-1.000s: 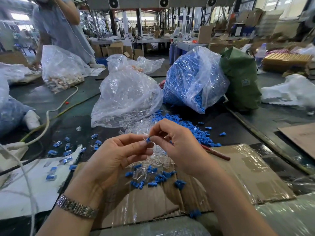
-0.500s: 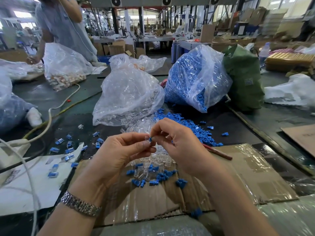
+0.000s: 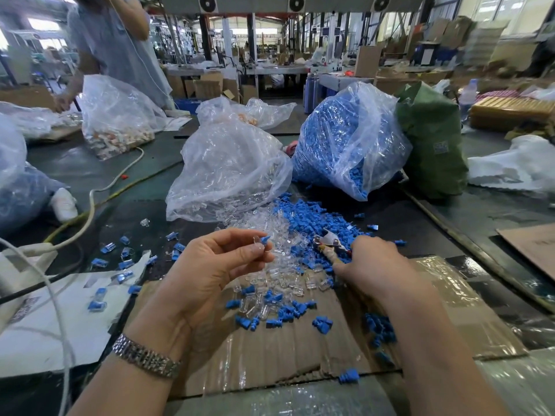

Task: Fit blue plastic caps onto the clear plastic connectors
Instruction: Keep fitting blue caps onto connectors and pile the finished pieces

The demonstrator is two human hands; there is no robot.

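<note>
Left hand: the left hand (image 3: 207,265) was raised over the cardboard sheet (image 3: 270,355), pinching a clear connector (image 3: 257,240) with a blue cap (image 3: 265,239) at its tip between thumb and fingers.
Right hand: the right hand (image 3: 371,265) lay low over the loose parts, fingers curled round the wrapped handle of pliers (image 3: 329,246); the metal head pointed toward the far side of the table.
Loose parts: a heap of clear connectors (image 3: 279,265) and a heap of blue caps (image 3: 309,214) spread between the two hands and the bags.
Bags: a clear bag of connectors (image 3: 228,166) sat just beside a bag of blue caps (image 3: 345,139), both toward the table's far side.
Finished pieces: capped connectors (image 3: 120,259) lay scattered toward the table's left edge, partly on white paper (image 3: 60,319).
Wrist: a metal watch (image 3: 147,358) on the left.
</note>
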